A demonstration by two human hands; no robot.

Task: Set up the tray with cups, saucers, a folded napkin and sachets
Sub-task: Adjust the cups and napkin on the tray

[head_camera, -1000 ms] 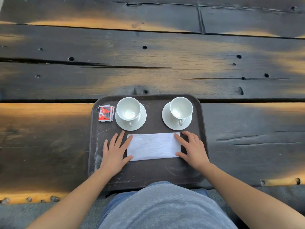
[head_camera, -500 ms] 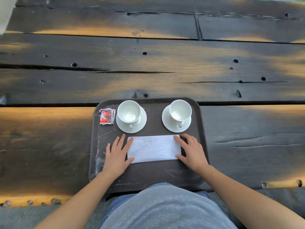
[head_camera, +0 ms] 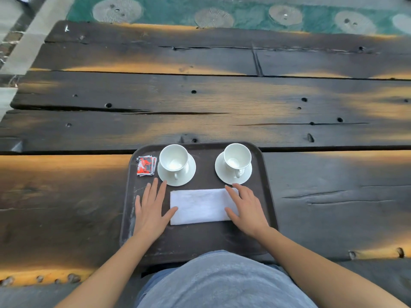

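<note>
A dark brown tray (head_camera: 200, 243) lies at the table's near edge. At its back stand two white cups on white saucers, one on the left (head_camera: 174, 160) and one on the right (head_camera: 236, 156). A small stack of red sachets (head_camera: 145, 166) sits in the tray's back left corner. A folded white napkin (head_camera: 200, 205) lies flat in the middle. My left hand (head_camera: 151, 213) rests flat on the tray, its thumb touching the napkin's left edge. My right hand (head_camera: 248, 210) lies flat over the napkin's right end, fingers spread.
The tray sits on a dark, weathered plank table (head_camera: 200, 103) with holes and cracks. Beyond its far edge lies a green patterned floor (head_camera: 244, 16). My grey shirt (head_camera: 222, 283) fills the bottom of the view.
The view has tilted up, showing the table's far edge and the floor beyond. Both hands have stayed at the napkin's ends, shifting only slightly.
</note>
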